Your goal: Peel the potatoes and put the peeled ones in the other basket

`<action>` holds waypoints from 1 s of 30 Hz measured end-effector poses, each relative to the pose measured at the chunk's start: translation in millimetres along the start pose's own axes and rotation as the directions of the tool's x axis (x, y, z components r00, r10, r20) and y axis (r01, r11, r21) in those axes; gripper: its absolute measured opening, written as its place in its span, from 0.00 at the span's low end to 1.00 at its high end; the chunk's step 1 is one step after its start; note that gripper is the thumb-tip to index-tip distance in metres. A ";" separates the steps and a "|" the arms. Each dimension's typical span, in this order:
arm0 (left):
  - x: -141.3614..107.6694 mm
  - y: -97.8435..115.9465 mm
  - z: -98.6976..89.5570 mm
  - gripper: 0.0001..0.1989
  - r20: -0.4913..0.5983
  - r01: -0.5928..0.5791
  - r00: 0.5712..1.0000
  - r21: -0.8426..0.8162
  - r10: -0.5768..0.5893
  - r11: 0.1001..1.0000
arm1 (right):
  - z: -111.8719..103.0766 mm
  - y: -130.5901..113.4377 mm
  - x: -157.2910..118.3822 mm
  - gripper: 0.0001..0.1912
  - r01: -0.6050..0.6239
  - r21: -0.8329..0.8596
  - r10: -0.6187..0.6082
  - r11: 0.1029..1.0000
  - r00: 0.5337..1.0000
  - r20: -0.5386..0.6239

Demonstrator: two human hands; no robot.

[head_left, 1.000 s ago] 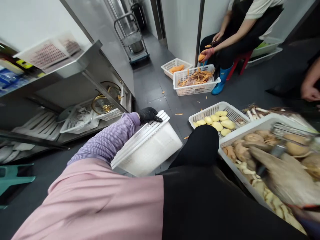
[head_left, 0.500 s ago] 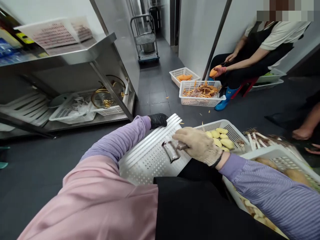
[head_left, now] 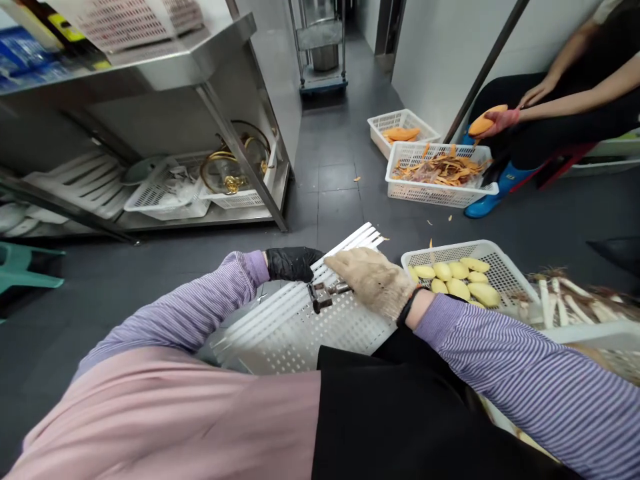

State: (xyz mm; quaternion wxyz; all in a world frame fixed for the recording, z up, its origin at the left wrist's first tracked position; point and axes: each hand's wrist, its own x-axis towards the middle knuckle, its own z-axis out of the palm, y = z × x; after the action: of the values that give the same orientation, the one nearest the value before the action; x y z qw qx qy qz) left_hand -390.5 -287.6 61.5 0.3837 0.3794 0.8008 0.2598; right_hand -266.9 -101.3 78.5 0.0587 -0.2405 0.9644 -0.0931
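Observation:
A tilted stack of white perforated plastic baskets (head_left: 345, 327) lies across my lap. My left hand (head_left: 294, 264), in a black glove, is closed on the upper left rim of the stack. In a cream work glove, my right hand (head_left: 377, 283) holds a metal peeler (head_left: 321, 303) with its head pointing left over the basket wall. The right fingers lie along the stacked rims; the peeler's handle is partly covered by the glove. Peeled potatoes (head_left: 459, 288) rest in a white basket (head_left: 505, 267) to the right of that hand.
Scallion-like stalks (head_left: 565, 303) lie to the right. Ahead, a basket of orange peelings (head_left: 443, 170) stands by a seated co-worker's blue boot (head_left: 500, 190); that person's hands hold an orange vegetable (head_left: 487, 121). A steel shelf (head_left: 200, 60) stands left, a green stool (head_left: 25, 267) below it.
Both hands and the basket stack have shifted left and slightly toward me. The peeler has turned in my right hand. The view has tilted downward.

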 end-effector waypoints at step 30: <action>-12.1 -2.5 41.1 0.19 -0.329 0.135 0.943 0.241 -0.050 0.961 | -16.9 9.0 15.4 0.13 -0.103 -0.124 0.108 0.987 0.994 0.032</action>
State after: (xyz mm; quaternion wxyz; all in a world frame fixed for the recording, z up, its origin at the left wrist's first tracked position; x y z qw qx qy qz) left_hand -353.1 -293.7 41.4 0.2074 0.3411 0.8965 0.1920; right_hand -287.1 -98.2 92.1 0.0674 -0.1940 0.9783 -0.0261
